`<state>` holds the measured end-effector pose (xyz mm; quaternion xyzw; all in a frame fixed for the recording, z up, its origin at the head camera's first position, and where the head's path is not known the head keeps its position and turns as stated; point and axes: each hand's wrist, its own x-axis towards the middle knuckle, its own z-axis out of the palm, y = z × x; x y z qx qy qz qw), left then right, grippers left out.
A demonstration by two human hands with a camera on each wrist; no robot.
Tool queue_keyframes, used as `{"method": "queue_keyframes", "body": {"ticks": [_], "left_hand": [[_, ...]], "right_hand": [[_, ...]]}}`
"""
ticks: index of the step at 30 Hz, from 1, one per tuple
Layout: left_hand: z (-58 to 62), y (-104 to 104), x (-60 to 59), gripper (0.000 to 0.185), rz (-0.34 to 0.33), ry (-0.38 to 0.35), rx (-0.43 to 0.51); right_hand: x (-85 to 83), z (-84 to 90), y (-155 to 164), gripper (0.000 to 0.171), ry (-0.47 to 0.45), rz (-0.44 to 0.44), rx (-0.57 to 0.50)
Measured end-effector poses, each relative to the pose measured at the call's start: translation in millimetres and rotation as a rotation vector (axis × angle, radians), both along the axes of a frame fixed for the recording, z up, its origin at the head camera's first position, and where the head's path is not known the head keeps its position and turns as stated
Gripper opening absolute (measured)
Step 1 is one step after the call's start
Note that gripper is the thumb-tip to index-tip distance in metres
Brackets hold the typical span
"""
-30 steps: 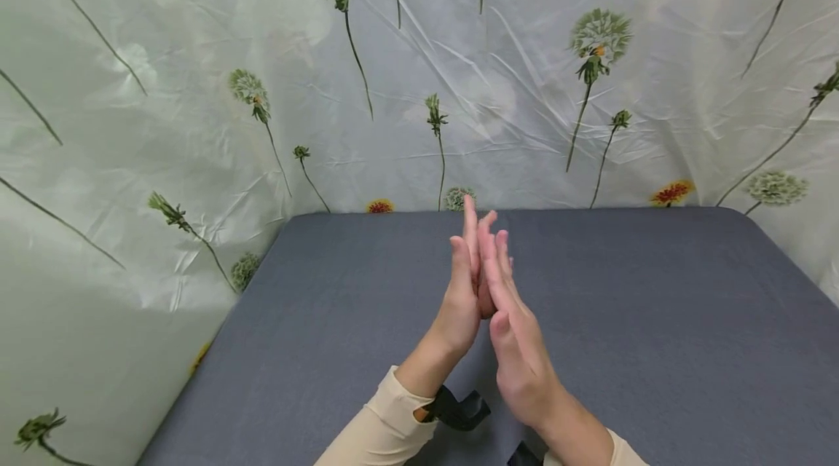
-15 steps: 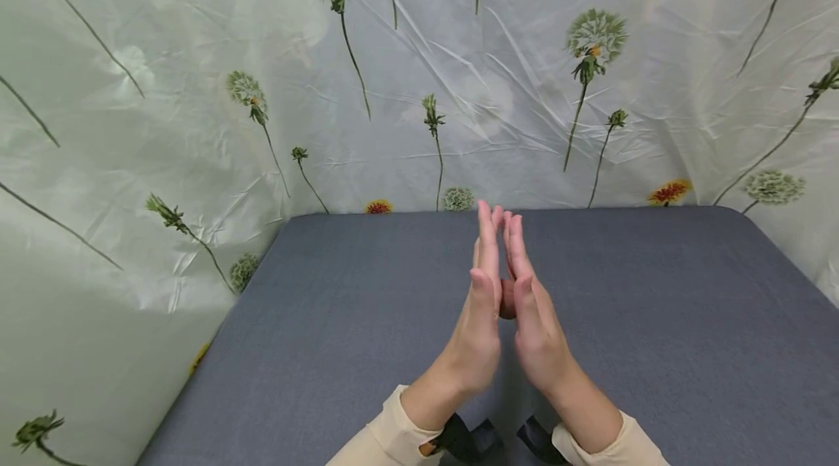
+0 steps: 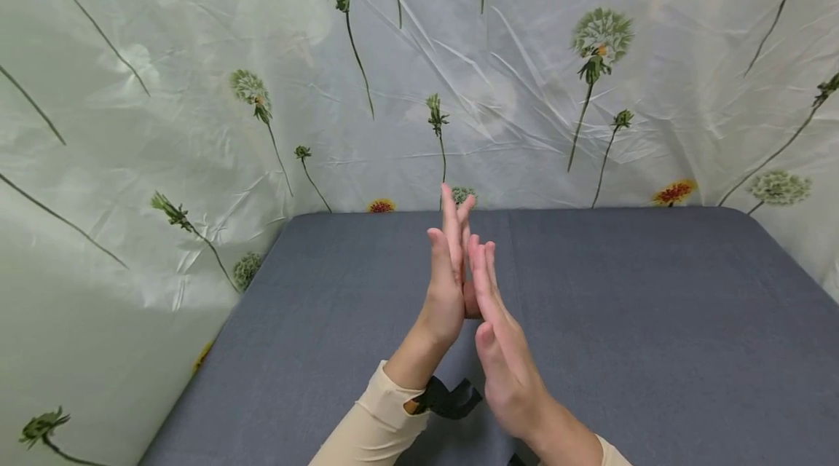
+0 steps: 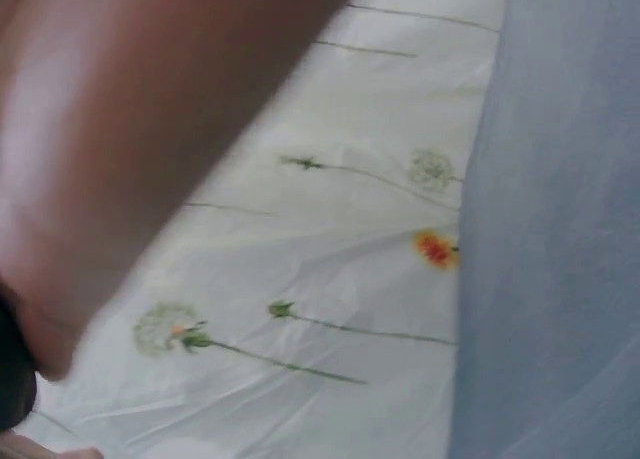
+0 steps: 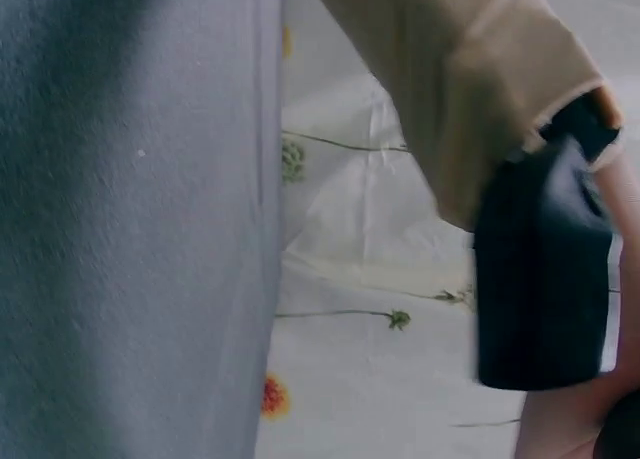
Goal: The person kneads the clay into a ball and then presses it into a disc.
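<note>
Above the grey cloth table (image 3: 655,320) my two hands stand upright, palm against palm, fingers straight and pointing away from me. My left hand (image 3: 446,284) sits farther forward, and my right hand (image 3: 501,349) is slid back toward me. A small reddish-brown bit (image 3: 470,303) shows between the palms; I cannot tell whether it is an object or shaded skin. Both wrists have beige sleeves (image 3: 373,429) and a black strap (image 3: 448,400). The left wrist view is mostly blurred skin (image 4: 120,129). In the right wrist view I see the other arm's sleeve (image 5: 470,89) and strap (image 5: 540,279).
A pale sheet printed with dandelions (image 3: 459,87) hangs behind the table and along its left side. The table's cloth (image 5: 130,229) carries nothing else that I can see. Its far edge meets the sheet.
The palms slide against each other. Half a second ago the hands stood level; now the left has moved forward and the right has drawn back, as one second ago.
</note>
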<state>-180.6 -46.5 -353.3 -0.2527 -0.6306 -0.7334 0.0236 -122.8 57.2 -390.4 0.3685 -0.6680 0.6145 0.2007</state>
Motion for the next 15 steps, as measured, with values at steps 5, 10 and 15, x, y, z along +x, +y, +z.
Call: {"method": "queue_keyframes", "body": {"ticks": [5, 10, 15], "left_hand": [[-12.6, 14.6, 3.5, 0.094, -0.102, -0.035, 0.004], [-16.1, 26.6, 13.1, 0.095, -0.132, -0.018, -0.037], [-7.0, 29.9, 24.1, 0.09, -0.116, 0.052, -0.117]], "right_hand": [[-6.2, 10.6, 11.5, 0.061, 0.072, -0.048, -0.021], [-15.3, 14.9, 25.7, 0.061, 0.027, -0.083, -0.029], [-24.9, 11.5, 35.2, 0.061, -0.042, -0.091, -0.046]]}}
